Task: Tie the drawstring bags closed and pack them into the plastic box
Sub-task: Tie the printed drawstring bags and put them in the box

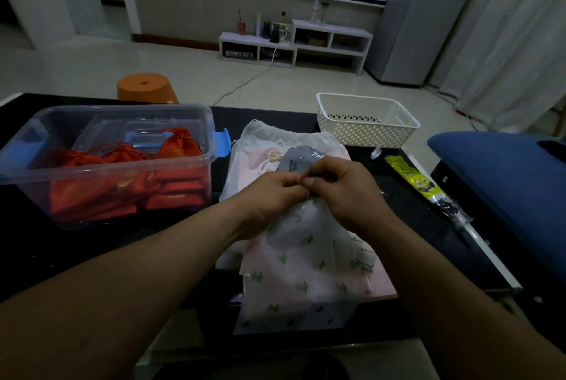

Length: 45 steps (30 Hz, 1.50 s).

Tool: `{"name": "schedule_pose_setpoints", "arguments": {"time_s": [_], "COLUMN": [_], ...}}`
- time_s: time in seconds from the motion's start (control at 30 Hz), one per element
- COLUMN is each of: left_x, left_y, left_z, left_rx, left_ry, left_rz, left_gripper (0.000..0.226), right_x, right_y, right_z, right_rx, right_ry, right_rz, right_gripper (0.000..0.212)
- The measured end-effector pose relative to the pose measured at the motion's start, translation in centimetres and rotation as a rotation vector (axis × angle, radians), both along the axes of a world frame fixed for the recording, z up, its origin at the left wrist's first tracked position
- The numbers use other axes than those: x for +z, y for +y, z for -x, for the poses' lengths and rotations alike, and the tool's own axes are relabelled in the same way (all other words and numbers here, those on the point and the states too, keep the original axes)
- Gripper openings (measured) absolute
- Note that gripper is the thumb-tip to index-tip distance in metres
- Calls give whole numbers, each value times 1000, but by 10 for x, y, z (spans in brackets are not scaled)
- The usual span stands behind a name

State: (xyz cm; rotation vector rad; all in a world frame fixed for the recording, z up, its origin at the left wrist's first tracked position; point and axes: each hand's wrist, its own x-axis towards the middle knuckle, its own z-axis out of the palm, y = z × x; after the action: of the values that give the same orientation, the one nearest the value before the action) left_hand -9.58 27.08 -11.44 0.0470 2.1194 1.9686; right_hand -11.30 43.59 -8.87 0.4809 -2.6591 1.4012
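Cactus bag, white with green print, lies on the black surface, bottom end over the near edge, mouth pointing away. Left hand and right hand meet at the mouth, fingers curled, thumbs and fingertips pinching the gathered fabric; knuckles of the two hands almost touching. The cord itself is too small to make out. Under the cactus bag sits a loose pile of flat bags, white and pink, with a grey bag on top just beyond the fingers. To the left, on the same surface, is the clear plastic box, lid off, blue latch on its right end; red bags fill much of its floor, one standing upright toward the back. A clear lid with a blue handle shows through the box's far wall. Right of the pile lies a green packet. Farther back, a white perforated basket sits on the surface. A blue cushion is at the right edge. Beyond, an orange stool is on the floor and a low white shelf stands against the wall.
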Motion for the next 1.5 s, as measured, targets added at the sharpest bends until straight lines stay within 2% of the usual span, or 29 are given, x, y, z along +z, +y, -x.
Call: {"name": "schedule_pose_setpoints", "arguments": {"time_s": [0.33,0.4,0.47,0.53,0.77,0.93,1.17,1.23,1.33,1.5], "left_x": [5,5,4,3,0,0,-5,-6,-3,4], "left_y": [-11,-11,-10,-9,-11,-10,-16,-17,-17,-17], "left_z": [1,1,0,0,5,5,9,8,4,3], "left_rx": [-133,-126,-127,-123,-95,-104,9,0,-87,-140], "left_ry": [-81,-75,-55,-32,11,65,-42,12,143,287], "left_rz": [-56,-62,-70,-64,19,186,21,115,376,737], "left_gripper": [45,37,20,14,15,18,14,16,21,17], "right_x": [6,4,1,0,-2,-6,-6,-8,-12,-15], "right_y": [9,9,10,11,10,8,11,11,10,8], "right_z": [-2,0,2,4,5,5,5,6,6,6], "right_rx": [65,51,31,13,-14,-17,-4,2,-15,-3], "right_ry": [-331,-352,-365,-370,-370,-342,-292,-279,-259,-228], "right_rz": [299,301,294,268,191,164,164,167,169,147], "right_gripper": [5,3,6,9,18,27,16,13,17,10]}}
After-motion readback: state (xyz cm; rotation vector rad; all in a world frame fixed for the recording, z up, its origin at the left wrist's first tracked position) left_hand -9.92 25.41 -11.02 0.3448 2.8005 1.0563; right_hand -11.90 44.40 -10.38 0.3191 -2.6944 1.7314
